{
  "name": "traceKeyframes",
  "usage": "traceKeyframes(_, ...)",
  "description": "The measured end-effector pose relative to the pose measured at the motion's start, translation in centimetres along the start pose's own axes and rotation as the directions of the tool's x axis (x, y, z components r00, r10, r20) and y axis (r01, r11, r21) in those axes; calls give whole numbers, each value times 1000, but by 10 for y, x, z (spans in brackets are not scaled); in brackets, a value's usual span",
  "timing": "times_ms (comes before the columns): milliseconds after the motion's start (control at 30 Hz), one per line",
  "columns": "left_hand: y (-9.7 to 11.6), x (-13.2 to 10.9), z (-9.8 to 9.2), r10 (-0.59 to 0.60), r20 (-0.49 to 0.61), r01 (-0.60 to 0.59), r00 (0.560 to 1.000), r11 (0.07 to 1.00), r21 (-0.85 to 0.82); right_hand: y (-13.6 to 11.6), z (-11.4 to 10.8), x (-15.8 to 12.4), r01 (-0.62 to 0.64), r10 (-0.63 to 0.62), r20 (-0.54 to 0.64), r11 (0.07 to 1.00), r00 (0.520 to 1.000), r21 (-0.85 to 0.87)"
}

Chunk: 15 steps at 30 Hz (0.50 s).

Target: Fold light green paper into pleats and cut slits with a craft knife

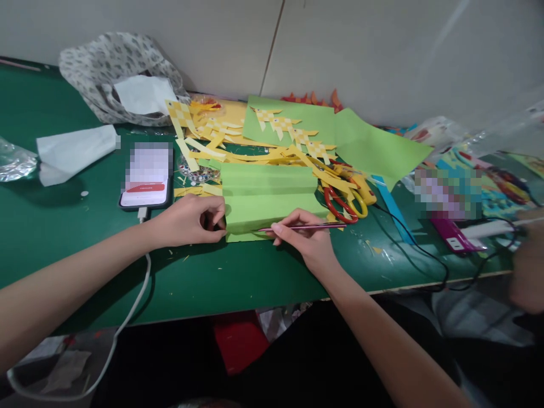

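beyond open tabletop (199,283), left hand (198,220) pinches green paper (267,207) by its edge, right hand (308,241) grips a slim tool (325,226).

The green counter (204,289) carried a phone (147,161) on the left, with a white sheet (76,153) and a patterned cloth bag (117,59) farther back. A creased green paper (253,208) lay near the middle, red-handled scissors (327,202) beside it, a blue strip (393,209) and scraps (376,250) farther right.

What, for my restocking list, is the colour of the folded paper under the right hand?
The folded paper is light green, best seen in the head view.
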<state>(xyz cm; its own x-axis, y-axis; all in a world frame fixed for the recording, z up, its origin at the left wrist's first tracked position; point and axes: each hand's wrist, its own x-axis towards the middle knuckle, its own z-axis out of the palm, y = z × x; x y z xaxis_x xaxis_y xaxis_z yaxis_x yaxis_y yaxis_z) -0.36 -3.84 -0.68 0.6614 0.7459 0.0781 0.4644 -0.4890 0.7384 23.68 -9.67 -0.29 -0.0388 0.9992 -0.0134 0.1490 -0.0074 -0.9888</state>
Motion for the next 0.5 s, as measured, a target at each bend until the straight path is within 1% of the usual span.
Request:
traceKeyframes(67,0,0,0,-9,4,9,1000,1000,-6,-4,9,1,-12,13,40,1000,999,-14)
traceKeyframes(233,1,-1,-1,-9,9,9,1000,1000,-5,-5,25,7,-58,58,68,998,996,10)
traceKeyframes(367,1,-1,-1,-5,7,5,1000,1000,-19,-3,30,8,-60,60,64,998,996,7)
traceKeyframes(500,1,0,-2,-5,2,5,1000,1000,-13,-3,30,7,-55,55,65,998,996,-4)
